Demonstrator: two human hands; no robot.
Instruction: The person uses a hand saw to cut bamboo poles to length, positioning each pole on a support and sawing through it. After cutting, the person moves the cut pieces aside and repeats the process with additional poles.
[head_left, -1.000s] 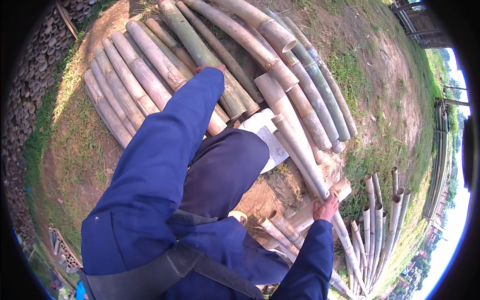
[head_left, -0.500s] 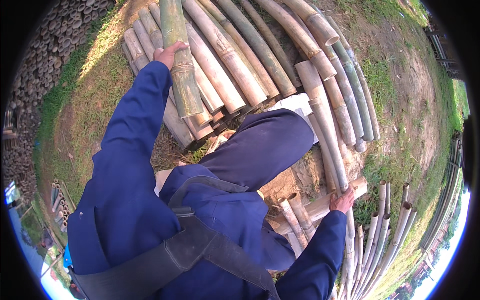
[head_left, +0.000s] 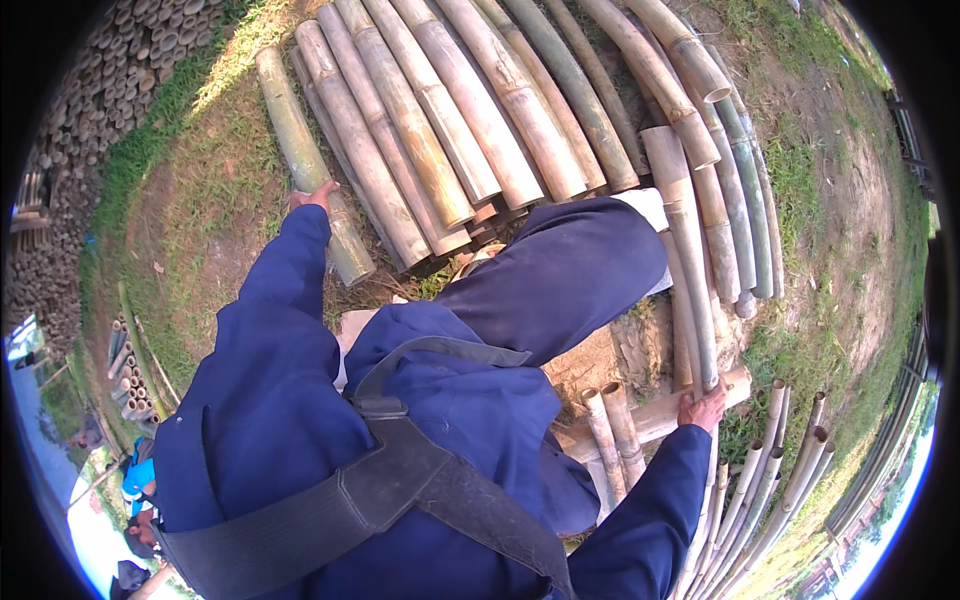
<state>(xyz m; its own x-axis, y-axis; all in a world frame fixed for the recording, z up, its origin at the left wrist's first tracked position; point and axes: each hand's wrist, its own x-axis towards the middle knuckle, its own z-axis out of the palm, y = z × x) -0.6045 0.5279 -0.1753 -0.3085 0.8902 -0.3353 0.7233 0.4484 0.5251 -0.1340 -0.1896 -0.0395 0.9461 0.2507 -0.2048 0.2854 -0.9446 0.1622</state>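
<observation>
My left hand is closed round a greenish bamboo pole, toward its near end. That pole slants along the left side of a stack of bamboo poles; whether it rests on the ground I cannot tell. Lower right, my right hand has its fingers wrapped round a slim, pale bamboo pole. This slim pole crosses over a thick piece of bamboo lying crosswise, right beside the hand.
My bent leg lies between the stack and the crosswise piece. Two short bamboo ends stick up near my lap. More slim poles lie at lower right. A large bamboo pile stands far left; people show at lower left.
My left hand has carried the greenish pole left, from over the stack to the grass side beside it. My right hand keeps its grip on the slim pole. The view has shifted slightly.
</observation>
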